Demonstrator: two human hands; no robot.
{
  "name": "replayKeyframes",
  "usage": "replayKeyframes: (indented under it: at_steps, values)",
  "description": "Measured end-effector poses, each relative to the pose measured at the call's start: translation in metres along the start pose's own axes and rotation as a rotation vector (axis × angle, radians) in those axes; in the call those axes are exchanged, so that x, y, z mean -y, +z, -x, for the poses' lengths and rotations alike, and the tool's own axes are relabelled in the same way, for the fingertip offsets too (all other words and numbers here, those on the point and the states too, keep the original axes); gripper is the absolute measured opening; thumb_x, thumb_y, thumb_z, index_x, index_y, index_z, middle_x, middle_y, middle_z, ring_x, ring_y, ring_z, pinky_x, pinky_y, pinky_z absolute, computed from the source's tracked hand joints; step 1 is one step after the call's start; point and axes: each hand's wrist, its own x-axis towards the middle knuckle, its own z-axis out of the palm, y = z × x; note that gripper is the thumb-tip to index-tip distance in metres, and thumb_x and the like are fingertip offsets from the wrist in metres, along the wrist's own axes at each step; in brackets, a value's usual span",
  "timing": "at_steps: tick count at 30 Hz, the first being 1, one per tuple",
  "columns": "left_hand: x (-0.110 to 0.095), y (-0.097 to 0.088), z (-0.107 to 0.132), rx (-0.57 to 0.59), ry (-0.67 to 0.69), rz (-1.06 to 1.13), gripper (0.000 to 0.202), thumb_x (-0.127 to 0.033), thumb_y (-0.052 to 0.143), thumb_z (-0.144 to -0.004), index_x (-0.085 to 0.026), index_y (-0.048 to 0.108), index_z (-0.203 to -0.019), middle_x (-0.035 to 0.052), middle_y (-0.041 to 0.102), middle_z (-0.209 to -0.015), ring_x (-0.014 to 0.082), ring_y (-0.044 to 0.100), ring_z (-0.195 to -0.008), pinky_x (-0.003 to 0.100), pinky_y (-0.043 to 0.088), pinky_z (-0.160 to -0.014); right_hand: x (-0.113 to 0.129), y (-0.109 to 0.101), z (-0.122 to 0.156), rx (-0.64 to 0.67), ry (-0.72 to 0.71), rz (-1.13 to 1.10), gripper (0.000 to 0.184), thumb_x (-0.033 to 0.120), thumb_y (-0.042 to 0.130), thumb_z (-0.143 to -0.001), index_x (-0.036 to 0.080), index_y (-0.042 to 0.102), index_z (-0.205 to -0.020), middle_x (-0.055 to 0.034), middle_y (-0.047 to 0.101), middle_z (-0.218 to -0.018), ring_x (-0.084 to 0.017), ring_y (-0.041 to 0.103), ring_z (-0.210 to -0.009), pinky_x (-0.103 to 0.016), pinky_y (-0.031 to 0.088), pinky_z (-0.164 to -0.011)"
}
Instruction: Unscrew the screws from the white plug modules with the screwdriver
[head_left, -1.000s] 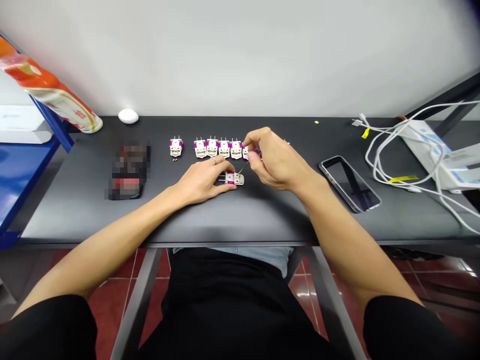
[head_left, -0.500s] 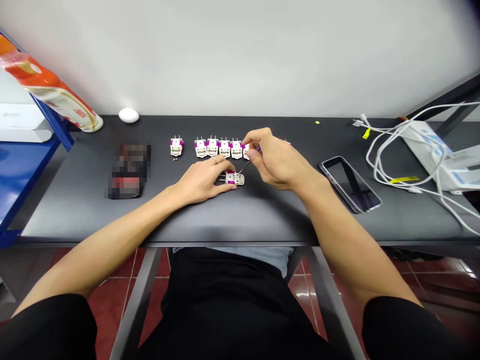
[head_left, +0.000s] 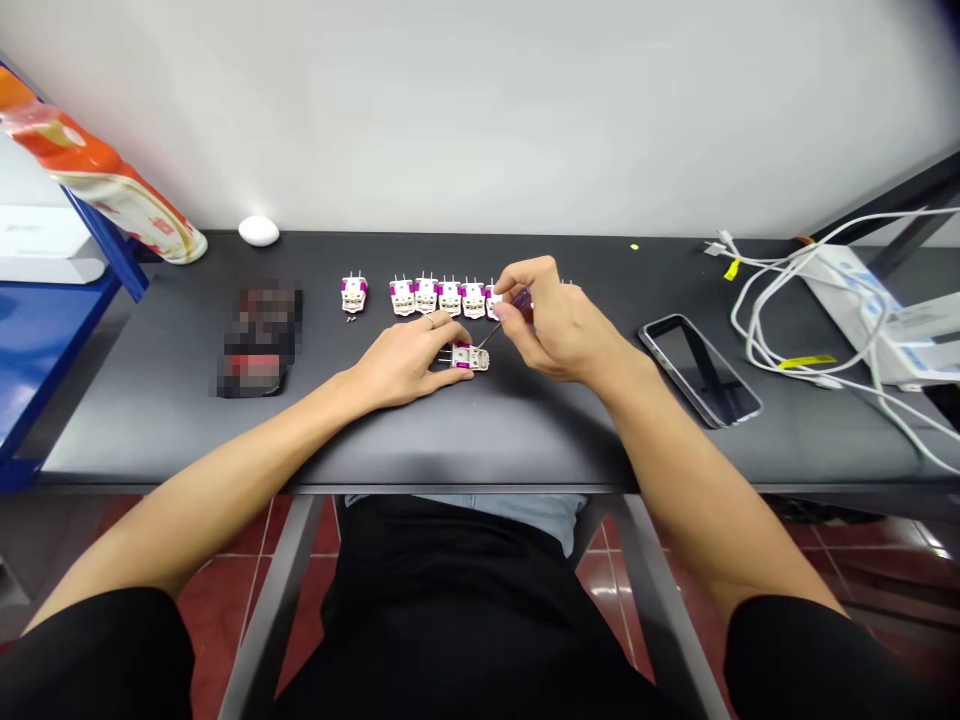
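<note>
The left hand (head_left: pixel 401 362) steadies a white-and-magenta electrical plug (head_left: pixel 472 358) on the black tabletop (head_left: pixel 525 430); the right hand (head_left: pixel 559 322) angles a slim purple-handled screwdriver (head_left: pixel 522 303) toward it.

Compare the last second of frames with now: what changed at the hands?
The right hand has shifted slightly rightward, still pinching the purple-handled screwdriver, its shaft angled down toward the white plug under the left hand. Nothing was taken up or let go. The left hand, that plug, the row of plugs and the phone stayed as they were.
</note>
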Motion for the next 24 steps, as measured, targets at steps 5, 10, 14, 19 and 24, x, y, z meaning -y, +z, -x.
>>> replayKeyframes:
  at_steps: [5, 10, 14, 19, 24]
  values:
    - [-0.0013, -0.0009, -0.0001, 0.008, -0.005, -0.005, 0.039, -0.052, 0.074, -0.108, -0.024, 0.073, -0.134, 0.0091, 0.076, -0.136, 0.0203, 0.069, -0.086, 0.035, 0.050, -0.078, -0.0003, -0.0002, 0.0011, 0.003, 0.018, -0.030, 0.021, 0.032, 0.051, -0.111, 0.025, 0.052, -0.131, -0.0040, 0.074, -0.101, -0.019, 0.065, -0.070, -0.035, 0.053, -0.064]
    - [-0.0014, -0.0012, -0.0001, 0.002, 0.006, 0.005, 0.038, -0.052, 0.075, -0.107, -0.024, 0.073, -0.133, 0.0081, 0.076, -0.135, 0.0201, 0.069, -0.086, 0.035, 0.049, -0.077, 0.0010, -0.0042, 0.0014, 0.053, 0.025, -0.057, 0.019, 0.029, 0.053, -0.107, 0.027, 0.053, -0.126, -0.0006, 0.074, -0.096, -0.019, 0.064, -0.066, -0.034, 0.051, -0.064]
    - [-0.0005, -0.0003, 0.0000, -0.009, 0.006, 0.004, 0.039, -0.052, 0.075, -0.107, -0.024, 0.073, -0.133, 0.0077, 0.076, -0.135, 0.0195, 0.068, -0.085, 0.034, 0.049, -0.076, 0.0024, -0.0018, 0.0009, -0.009, 0.035, 0.036, 0.013, 0.036, 0.053, -0.112, 0.026, 0.057, -0.120, 0.0018, 0.071, -0.084, -0.017, 0.060, -0.059, -0.031, 0.043, -0.058]
    - [-0.0005, -0.0003, 0.0001, -0.002, 0.003, -0.001, 0.038, -0.052, 0.075, -0.107, -0.024, 0.073, -0.133, 0.0073, 0.076, -0.134, 0.0193, 0.068, -0.084, 0.035, 0.049, -0.077, 0.0056, -0.0029, -0.0008, -0.037, -0.037, 0.093, 0.017, 0.022, 0.043, -0.109, 0.026, 0.056, -0.119, 0.0002, 0.074, -0.087, -0.017, 0.062, -0.062, -0.031, 0.041, -0.059]
    - [-0.0016, -0.0008, -0.0002, 0.009, -0.009, 0.003, 0.040, -0.053, 0.075, -0.107, -0.024, 0.073, -0.135, 0.0071, 0.076, -0.134, 0.0196, 0.068, -0.084, 0.036, 0.050, -0.078, 0.0062, -0.0040, -0.0007, -0.053, -0.053, 0.125, 0.014, 0.026, 0.045, -0.111, 0.026, 0.057, -0.117, 0.0019, 0.071, -0.081, -0.017, 0.060, -0.060, -0.030, 0.037, -0.057]
